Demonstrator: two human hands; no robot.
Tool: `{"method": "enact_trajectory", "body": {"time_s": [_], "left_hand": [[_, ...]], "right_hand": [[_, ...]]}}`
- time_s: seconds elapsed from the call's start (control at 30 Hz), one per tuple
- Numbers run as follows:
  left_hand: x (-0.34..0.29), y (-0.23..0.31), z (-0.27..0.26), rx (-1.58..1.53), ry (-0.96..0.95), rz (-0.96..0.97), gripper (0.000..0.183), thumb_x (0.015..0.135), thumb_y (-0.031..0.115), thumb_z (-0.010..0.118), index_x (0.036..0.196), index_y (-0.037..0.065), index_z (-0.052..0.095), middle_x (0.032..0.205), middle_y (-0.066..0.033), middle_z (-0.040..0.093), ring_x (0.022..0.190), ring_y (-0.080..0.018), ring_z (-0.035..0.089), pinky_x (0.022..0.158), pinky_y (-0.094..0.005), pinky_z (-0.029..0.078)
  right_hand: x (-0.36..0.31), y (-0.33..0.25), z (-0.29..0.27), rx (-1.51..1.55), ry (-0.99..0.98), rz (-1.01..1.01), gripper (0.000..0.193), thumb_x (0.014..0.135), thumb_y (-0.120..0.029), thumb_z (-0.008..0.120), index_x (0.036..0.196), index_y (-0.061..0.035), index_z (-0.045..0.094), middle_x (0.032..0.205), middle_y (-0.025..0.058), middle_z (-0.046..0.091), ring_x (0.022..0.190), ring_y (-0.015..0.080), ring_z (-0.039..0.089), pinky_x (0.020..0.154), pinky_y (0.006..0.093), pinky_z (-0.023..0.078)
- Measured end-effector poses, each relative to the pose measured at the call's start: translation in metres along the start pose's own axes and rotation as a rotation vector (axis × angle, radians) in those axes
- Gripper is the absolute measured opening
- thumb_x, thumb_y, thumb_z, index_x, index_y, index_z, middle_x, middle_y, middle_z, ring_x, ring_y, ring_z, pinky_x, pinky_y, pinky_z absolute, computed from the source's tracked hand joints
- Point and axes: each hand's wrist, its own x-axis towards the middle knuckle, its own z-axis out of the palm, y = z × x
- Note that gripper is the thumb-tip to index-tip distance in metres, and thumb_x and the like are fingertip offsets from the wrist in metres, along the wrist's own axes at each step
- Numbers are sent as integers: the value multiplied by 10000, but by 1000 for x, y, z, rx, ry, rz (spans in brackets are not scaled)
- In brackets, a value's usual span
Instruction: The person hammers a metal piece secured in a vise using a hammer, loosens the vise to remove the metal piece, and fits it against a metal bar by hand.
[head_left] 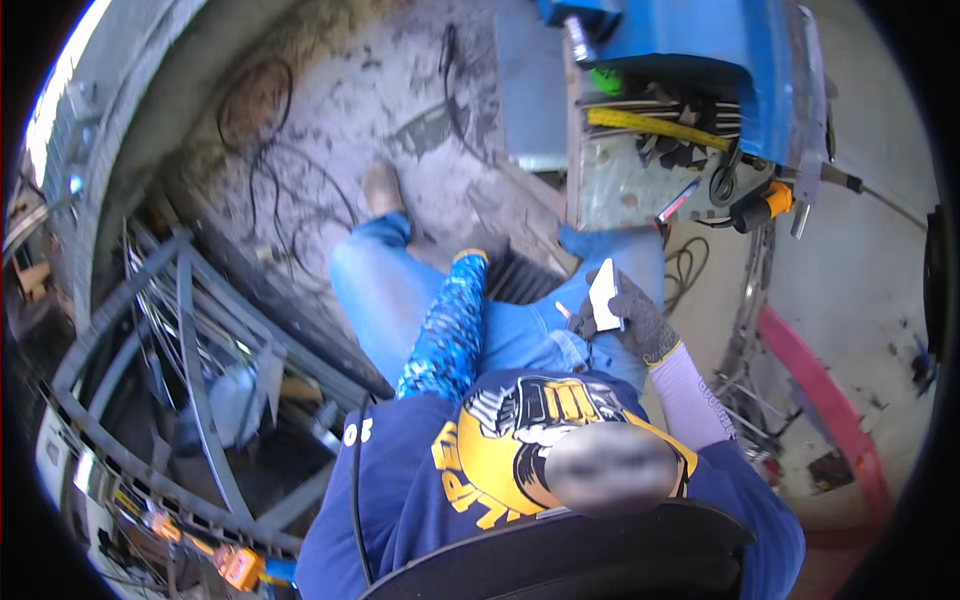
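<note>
- The right hand [640,318], in a dark grey knit glove with a pale sleeve above it, grasps a flat white rectangular pad [603,296]; fingers wrap its right side, and most of its white face shows to the left of them.
- The pad is held above the right thigh of the blue jeans [505,335] — nearer the body than the lower edge of the steel plate [620,185].
- A thin pale stick [563,310] points out to the left of the right hand, below the pad's lower left corner; whether the fingers pinch it, I cannot tell.
- The left hand [487,243], also in a dark grey glove, reaches forward between the knees from a blue camouflage sleeve [445,325], well apart from the pad. It is just beside a dark ribbed metal piece [525,277]; I cannot tell whether it is grasping anything.
- At the plate's lower edge, toward the right corner, a slim red-and-dark marker [678,202] lies aslant; an orange-and-black power tool [763,208] sits at that corner — its body past the edge.
- A yellow strip [658,128] runs along the plate's upper edge, under a blue metal housing [680,40].
- Black cable [253,185] loops over the floor [340,100] at upper left, beyond a grey steel frame [187,340].
</note>
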Motion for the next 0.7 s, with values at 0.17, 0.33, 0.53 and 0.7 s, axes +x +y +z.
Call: {"method": "enact_trajectory", "body": {"time_s": [0.17, 0.33, 0.53, 0.7], "left_hand": [[32, 55, -21, 591, -344, 219, 623, 878, 490, 568, 1314, 52, 641, 1367, -246, 610, 1274, -396, 589, 1060, -472, 473], [25, 88, -49, 866, -481, 335, 673, 845, 466, 656, 1373, 52, 615, 1414, -229, 589, 1301, -358, 582, 1070, -446, 477], [2, 83, -48, 694, -309, 440, 777, 854, 526, 647, 1454, 48, 526, 1415, -243, 583, 1292, -388, 576, 1092, -432, 451], [-71, 95, -87, 606, -106, 507, 686, 861, 489, 636, 1372, 34, 586, 1304, -258, 646, 1211, -404, 622, 1029, -453, 486]], "right_hand": [[20, 31, -37, 45, 4, -168, 674, 796, -182, 717, 1374, 13, 430, 972, 199, 694, 794, 300, 718, 741, 392, 607], [24, 65, -90, 133, -151, -379, 775, 781, -327, 771, 1412, -9, 454, 1021, 178, 693, 843, 284, 741, 746, 411, 622], [3, 123, -164, 604, -328, -695, 761, 820, -377, 722, 1421, 13, 467, 1128, 213, 660, 930, 351, 683, 868, 541, 546], [-1, 141, -176, 824, -410, -854, 635, 857, -386, 660, 1349, -2, 539, 1062, 212, 648, 875, 342, 663, 902, 558, 519]]}}
